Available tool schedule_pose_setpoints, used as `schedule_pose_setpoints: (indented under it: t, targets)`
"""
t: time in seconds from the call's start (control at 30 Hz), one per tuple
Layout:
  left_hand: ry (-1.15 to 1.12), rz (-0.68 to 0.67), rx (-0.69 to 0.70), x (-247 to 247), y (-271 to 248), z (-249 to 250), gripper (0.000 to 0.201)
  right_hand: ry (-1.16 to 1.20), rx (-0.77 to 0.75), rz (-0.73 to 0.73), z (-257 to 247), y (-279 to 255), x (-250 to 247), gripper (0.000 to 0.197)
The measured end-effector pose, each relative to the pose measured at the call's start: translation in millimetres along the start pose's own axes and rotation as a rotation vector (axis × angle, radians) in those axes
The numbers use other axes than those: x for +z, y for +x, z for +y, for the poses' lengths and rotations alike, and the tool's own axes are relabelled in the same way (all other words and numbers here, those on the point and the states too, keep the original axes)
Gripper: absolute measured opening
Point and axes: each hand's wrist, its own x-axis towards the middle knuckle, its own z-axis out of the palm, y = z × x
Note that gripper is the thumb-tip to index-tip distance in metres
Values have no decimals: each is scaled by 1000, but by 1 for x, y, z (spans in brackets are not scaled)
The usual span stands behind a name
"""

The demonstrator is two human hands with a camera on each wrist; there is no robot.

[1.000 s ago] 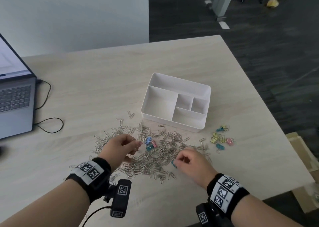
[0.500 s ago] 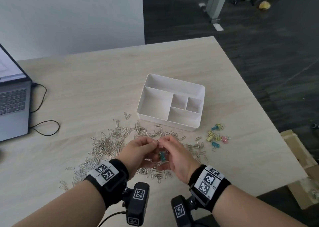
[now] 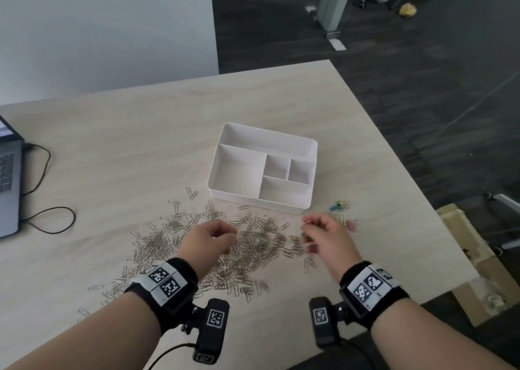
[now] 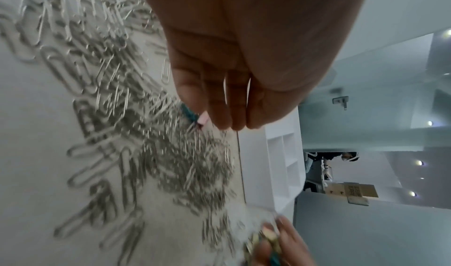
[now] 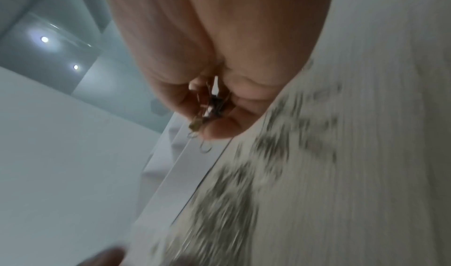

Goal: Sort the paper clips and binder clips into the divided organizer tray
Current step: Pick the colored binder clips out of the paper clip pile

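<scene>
Right hand (image 3: 327,240) pinched small binder clips (image 5: 209,108), raised beside the white divided plastic organizer tray (image 3: 263,141). Left hand (image 3: 206,243), fingers curled, gripped a pink binder clip (image 4: 203,120) above the heap of silver wire paper clips (image 3: 253,245).

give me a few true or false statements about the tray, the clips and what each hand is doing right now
1. Every compartment of the white organizer tray that shows is empty. True.
2. The right hand is flat on the table with straight fingers. False: its fingers are curled round small binder clips, as the right wrist view shows.
3. The silver paper clips lie piled on the table in front of the tray. True.
4. The loose coloured binder clips lie left of the paper clip pile. False: they lie right of it, off the tray's near right corner.
5. The left hand is inside the tray. False: it is over the paper clip pile, fingertips together.
</scene>
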Motion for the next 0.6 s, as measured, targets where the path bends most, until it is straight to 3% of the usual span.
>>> schedule_pose_setpoints:
  t: [0.1, 0.2, 0.4, 0.6]
  targets:
    - [233, 154, 86, -21, 10, -5, 14, -214, -115, 344, -6, 18, -36, 14]
    - [440, 202, 144, -37, 22, -11, 17, -355, -139, 486, -3, 33, -65, 18]
    - [762, 1, 240, -30, 32, -14, 44, -614, -114, 464, 17, 48, -87, 29]
    - [971, -133, 375, -10, 38, -11, 44, -692, -170, 439, 26, 40, -81, 36]
